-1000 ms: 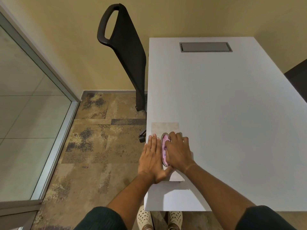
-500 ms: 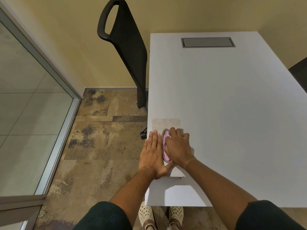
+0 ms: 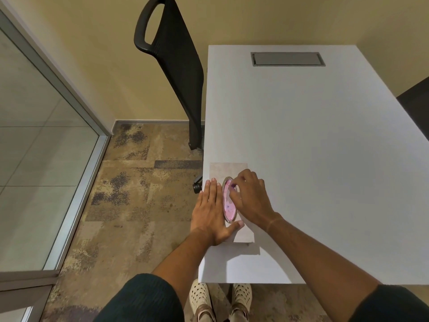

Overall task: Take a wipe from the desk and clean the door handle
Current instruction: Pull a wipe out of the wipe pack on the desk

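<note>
A flat beige wipe pack (image 3: 228,169) lies at the near left edge of the white desk (image 3: 313,147). A pink oval flap (image 3: 228,206) with a metallic rim sits on top of the pack. My left hand (image 3: 210,210) lies flat on the pack's left side, fingers together, and presses it down. My right hand (image 3: 251,198) covers the pack's right side, with its fingertips pinched on a small purple tab at the top of the pink flap. No door handle is in view.
A black mesh office chair (image 3: 178,63) stands at the desk's left side. A glass partition with a metal frame (image 3: 34,135) runs along the left. A grey cable hatch (image 3: 287,59) sits in the desk's far end. Patterned carpet lies below.
My right hand's fingers have lifted from flat on the pack and curled into a pinch at the top of the pink flap. My left hand has stayed in place.
</note>
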